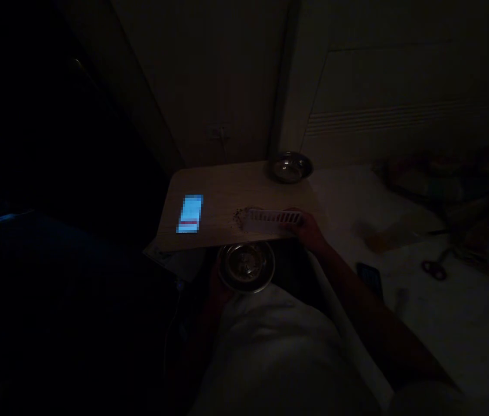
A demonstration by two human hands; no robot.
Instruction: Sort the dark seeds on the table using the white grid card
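Observation:
My right hand (303,228) is closed on one end of a white, slotted plastic piece (270,219), held low over the wooden tabletop (222,185). Small dark bits (239,217) are scattered on the wood at its left end. Just below the table's front edge, a round metal bowl (247,268) is held by my left hand (223,283), whose fingers curl at its left side, mostly lost in shadow. Some specks show inside this bowl, but the dimness hides what they are.
A lit phone (190,214) lies on the table's left part. Another metal bowl (291,167) stands at its back right corner. To the right, a white surface (435,329) bears a dark phone-like device (370,279), scissors (434,269) and a blurred bag (396,234).

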